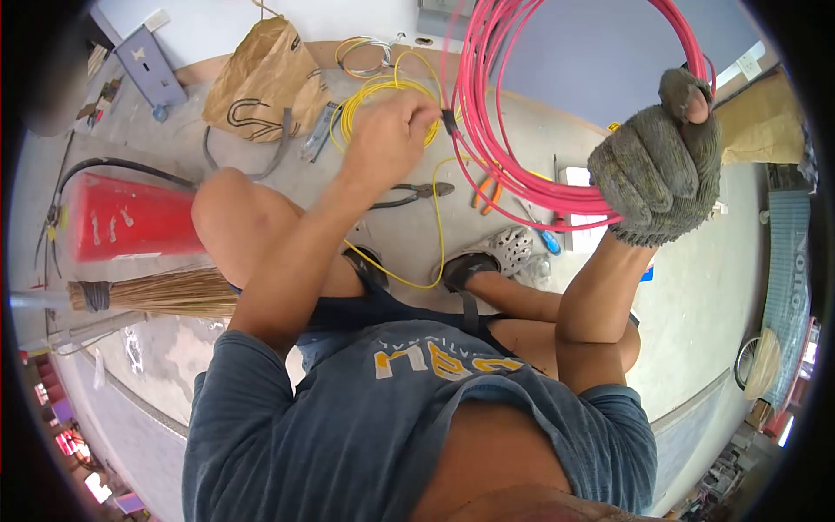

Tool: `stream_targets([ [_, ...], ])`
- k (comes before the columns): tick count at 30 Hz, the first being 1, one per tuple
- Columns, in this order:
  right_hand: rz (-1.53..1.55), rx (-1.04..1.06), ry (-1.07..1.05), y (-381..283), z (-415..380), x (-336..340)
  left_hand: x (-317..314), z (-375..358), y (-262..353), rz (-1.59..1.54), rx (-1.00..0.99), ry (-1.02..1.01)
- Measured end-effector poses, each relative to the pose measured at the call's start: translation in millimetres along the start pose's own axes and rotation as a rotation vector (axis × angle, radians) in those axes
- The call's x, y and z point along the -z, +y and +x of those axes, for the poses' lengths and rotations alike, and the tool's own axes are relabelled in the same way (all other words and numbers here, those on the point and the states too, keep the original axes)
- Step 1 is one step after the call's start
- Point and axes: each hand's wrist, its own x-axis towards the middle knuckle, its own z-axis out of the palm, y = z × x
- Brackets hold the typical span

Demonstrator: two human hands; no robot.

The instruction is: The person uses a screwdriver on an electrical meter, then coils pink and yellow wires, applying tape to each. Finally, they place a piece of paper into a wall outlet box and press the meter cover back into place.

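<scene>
In the head view, the right hand (657, 165), in a rough, knitted glove (639, 178), is wrapped around the pink coil (474, 74). The coil is up between both hands. The bare left hand (387, 139) has its fingertips pinched together beside the coil's black tape (449, 122); I can't tell if they grip it. The coil looks light, smooth and springy, so hold the whole bunch. Left of the coil is a crinkly paper bag (261, 83).

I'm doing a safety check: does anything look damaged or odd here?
Yes: the glove on the right hand. A bare fingertip pokes out, so it looks torn or cut. The left hand wears none, an odd mismatch.
</scene>
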Motion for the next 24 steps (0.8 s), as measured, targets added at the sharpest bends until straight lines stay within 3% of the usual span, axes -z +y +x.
stream_targets([
  [2,-0.021,-0.003,0.016,3.4,0.5,-3.9,21.9,12.4,1.3,0.606,-0.269,0.186],
  [4,-0.123,-0.113,0.196,11.0,1.1,-11.1,56.3,32.3,-4.5,0.635,-0.432,0.328],
  [7,-0.13,-0.064,0.335,27.9,13.6,-16.0,98.4,54.2,25.3,0.721,-0.296,0.308],
  [9,-0.097,-0.031,0.313,32.9,19.5,-13.3,111.5,58.9,43.1,0.69,-0.174,0.365],
  [10,-0.116,-0.005,0.329,39.0,23.7,-17.3,119.7,66.7,27.0,0.749,-0.309,0.387],
  [15,-0.101,0.023,0.197,45.5,46.2,-21.3,152.4,81.5,21.9,0.785,-0.447,0.496],
  [17,-0.098,0.062,0.306,39.5,47.3,-27.0,153.7,76.7,24.7,0.742,-0.518,0.525],
  [19,-0.069,0.0,0.061,18.2,46.6,-14.4,145.9,55.2,36.9,0.746,-0.095,0.117],
  [21,-0.115,-0.003,0.099,1.5,27.1,-10.0,122.0,23.6,27.9,0.597,-0.148,-0.09],
  [22,-0.06,-0.123,0.096,-7.4,12.2,-7.5,105.5,0.8,29.2,0.375,0.189,-0.249],
  [23,-0.006,-0.242,0.104,-15.4,-3.2,-4.7,94.5,-19.7,32.8,0.24,0.322,-0.421],
  [24,-0.037,-0.223,0.141,-24.1,-17.1,-0.5,86.7,-43.0,41.7,-0.094,0.563,-0.484],
])
